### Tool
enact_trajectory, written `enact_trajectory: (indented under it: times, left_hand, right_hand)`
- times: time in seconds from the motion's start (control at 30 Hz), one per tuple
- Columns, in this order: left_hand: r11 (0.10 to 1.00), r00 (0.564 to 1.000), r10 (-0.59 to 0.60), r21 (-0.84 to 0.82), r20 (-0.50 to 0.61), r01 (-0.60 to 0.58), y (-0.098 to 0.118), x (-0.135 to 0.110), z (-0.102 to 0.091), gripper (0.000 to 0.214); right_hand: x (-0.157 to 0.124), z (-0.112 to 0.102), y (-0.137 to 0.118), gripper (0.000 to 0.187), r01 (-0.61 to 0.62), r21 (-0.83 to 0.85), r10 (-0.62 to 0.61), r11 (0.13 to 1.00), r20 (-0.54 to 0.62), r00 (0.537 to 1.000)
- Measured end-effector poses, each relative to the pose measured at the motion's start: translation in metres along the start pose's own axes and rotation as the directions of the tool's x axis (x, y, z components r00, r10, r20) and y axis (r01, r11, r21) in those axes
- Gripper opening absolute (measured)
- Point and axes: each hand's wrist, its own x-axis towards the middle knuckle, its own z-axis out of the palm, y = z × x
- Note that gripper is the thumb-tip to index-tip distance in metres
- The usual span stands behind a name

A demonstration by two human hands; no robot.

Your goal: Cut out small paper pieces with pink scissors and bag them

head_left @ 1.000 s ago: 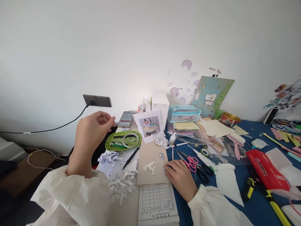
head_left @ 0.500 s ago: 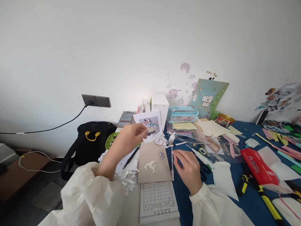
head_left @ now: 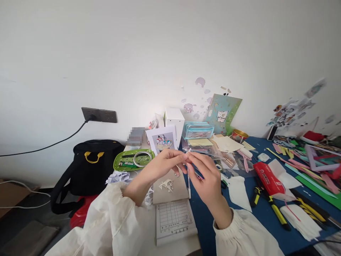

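My left hand (head_left: 161, 166) and my right hand (head_left: 206, 177) meet fingertip to fingertip above the table. Both are pinched shut around something small that I cannot make out. Just below them lies a brown card (head_left: 174, 190) with a white paper cut-out (head_left: 166, 184) on it. A white pen (head_left: 188, 185) lies along the card's right edge. A gridded notepad (head_left: 174, 218) sits nearer to me. White sleeves cover both of my arms.
A green tray (head_left: 121, 160) with a tape ring, a cartoon picture card (head_left: 162, 142) and a blue pencil case (head_left: 197, 129) stand behind. Paper scraps (head_left: 117, 176) lie left. A black bag (head_left: 90, 163) sits off the table's left edge. A red packet (head_left: 268, 173) and yellow-black cutter (head_left: 275, 211) lie right.
My left hand came down from near the wall socket to the table's middle. My right hand lifted off the brown card and met it. The view swung to the right.
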Motion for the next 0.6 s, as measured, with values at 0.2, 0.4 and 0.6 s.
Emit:
enact_trajectory:
  times: [0.2, 0.4, 0.6]
  left_hand:
    - [0.992, 0.984, 0.080, 0.105, -0.162, -0.064, 0.006, -0.006, -0.009, 0.030]
    - [0.983, 0.970, 0.132, 0.154, -0.206, -0.101, 0.011, -0.012, -0.014, 0.027]
    - [0.998, 0.946, 0.040, 0.027, 0.321, -0.052, 0.002, -0.011, 0.042, 0.021]
  right_hand:
    - [-0.031, -0.024, 0.026, 0.018, -0.509, 0.107, 0.490, 0.854, 0.166, 0.856]
    - [-0.067, -0.023, 0.063, 0.019, -0.806, 0.193, 0.751, 0.560, 0.291, 0.592]
    - [-0.049, 0.005, 0.050, 0.022, -0.836, 0.328, 0.796, 0.439, 0.289, 0.532]
